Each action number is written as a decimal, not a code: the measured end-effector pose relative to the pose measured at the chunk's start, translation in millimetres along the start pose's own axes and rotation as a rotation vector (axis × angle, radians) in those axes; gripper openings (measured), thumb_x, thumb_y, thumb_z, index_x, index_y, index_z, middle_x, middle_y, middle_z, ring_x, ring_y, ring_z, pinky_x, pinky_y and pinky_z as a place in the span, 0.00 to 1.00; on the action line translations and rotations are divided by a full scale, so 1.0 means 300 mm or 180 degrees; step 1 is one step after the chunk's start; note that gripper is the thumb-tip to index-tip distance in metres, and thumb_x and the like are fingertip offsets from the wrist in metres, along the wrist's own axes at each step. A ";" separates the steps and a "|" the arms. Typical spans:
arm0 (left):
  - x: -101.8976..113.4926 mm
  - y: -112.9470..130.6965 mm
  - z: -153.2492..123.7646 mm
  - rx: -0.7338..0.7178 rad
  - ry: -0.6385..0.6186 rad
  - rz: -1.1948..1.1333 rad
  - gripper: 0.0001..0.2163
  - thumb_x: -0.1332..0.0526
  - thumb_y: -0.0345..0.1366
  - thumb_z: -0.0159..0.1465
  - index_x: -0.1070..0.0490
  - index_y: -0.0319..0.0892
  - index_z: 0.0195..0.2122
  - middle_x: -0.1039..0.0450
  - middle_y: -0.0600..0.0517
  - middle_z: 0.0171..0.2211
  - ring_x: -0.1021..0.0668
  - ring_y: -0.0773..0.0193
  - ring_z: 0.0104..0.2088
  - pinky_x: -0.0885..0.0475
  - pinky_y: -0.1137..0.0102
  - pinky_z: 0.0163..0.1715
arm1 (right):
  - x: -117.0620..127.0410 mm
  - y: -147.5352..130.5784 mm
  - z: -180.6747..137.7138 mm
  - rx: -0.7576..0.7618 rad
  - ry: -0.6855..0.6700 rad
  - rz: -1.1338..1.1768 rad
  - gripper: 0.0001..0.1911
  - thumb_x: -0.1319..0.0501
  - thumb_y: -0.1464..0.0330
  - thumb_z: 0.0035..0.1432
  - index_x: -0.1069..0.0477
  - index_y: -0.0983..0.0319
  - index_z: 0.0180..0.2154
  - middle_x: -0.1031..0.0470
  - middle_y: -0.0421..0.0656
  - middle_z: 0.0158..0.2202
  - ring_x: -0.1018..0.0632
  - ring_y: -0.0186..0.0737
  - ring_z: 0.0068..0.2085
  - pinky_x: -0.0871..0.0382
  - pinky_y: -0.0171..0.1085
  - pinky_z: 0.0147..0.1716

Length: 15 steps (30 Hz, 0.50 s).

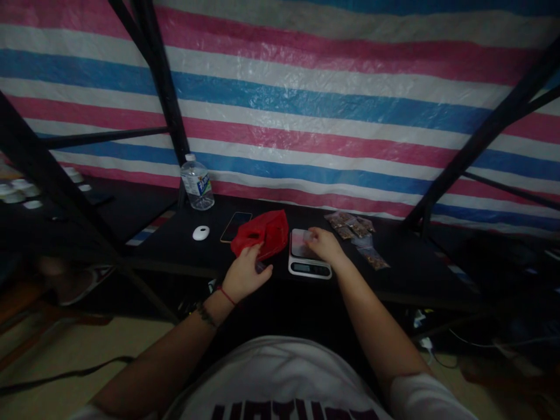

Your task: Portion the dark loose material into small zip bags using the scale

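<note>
A crumpled red plastic bag lies on the black table with its mouth open. My left hand is at the bag's near edge, thumb spread from the fingers, its fingertips touching the red plastic. Just right of the bag sits a white kitchen scale with a dark display. Over the scale's pan is my right hand, fingers curled together; a faint clear bit shows at the fingertips, too blurred to name. Several small clear bags of brown bits lie right of the scale, one bag closer to me.
Behind the bag is a phone, with a white mouse-like object to its left. A clear plastic bottle stands at the back. Black metal posts rise before a striped plastic sheet. White-capped containers are far left.
</note>
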State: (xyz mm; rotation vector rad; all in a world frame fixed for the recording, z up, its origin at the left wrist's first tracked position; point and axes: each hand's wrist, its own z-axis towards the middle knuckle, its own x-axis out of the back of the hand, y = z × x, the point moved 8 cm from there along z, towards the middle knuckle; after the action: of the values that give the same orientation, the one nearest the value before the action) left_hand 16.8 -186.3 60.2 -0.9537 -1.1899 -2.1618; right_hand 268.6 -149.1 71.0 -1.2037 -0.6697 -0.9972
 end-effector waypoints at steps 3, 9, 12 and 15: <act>0.033 -0.049 0.022 0.0253 0.0173 0.0087 0.34 0.39 0.45 0.58 0.44 0.36 0.63 0.31 0.39 0.53 0.25 0.50 0.51 0.30 0.60 0.51 | 0.017 -0.130 0.019 0.0446 0.0150 0.0741 0.24 0.37 0.69 0.52 0.30 0.63 0.52 0.23 0.47 0.46 0.23 0.40 0.43 0.30 0.38 0.45; -0.036 -0.113 0.040 0.0447 -0.0495 0.0331 0.17 0.41 0.47 0.60 0.26 0.40 0.43 0.22 0.44 0.37 0.20 0.54 0.36 0.29 0.67 0.37 | -0.138 -0.415 0.065 0.1147 -0.0899 0.0962 0.13 0.35 0.67 0.50 0.25 0.64 0.40 0.22 0.43 0.40 0.23 0.37 0.39 0.32 0.34 0.39; -0.053 -0.136 0.041 0.0493 -0.0649 0.0512 0.16 0.43 0.47 0.61 0.24 0.40 0.38 0.22 0.45 0.33 0.21 0.57 0.34 0.31 0.69 0.33 | -0.238 -0.471 0.086 0.1220 -0.1615 0.0294 0.13 0.35 0.65 0.50 0.25 0.64 0.39 0.22 0.42 0.35 0.25 0.35 0.33 0.36 0.30 0.31; -0.049 -0.141 0.043 0.0436 -0.0678 0.0608 0.16 0.43 0.47 0.62 0.23 0.41 0.35 0.23 0.45 0.33 0.21 0.59 0.34 0.32 0.70 0.34 | -0.295 -0.479 0.100 0.1155 -0.2222 -0.0081 0.13 0.36 0.64 0.49 0.26 0.63 0.37 0.23 0.41 0.32 0.26 0.34 0.30 0.41 0.30 0.25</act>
State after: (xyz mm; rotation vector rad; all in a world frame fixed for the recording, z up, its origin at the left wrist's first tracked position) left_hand 1.1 -152.8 32.0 -1.2075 -1.2703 -1.8411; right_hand 103.5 -103.4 66.2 -1.2089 -1.3513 -0.4222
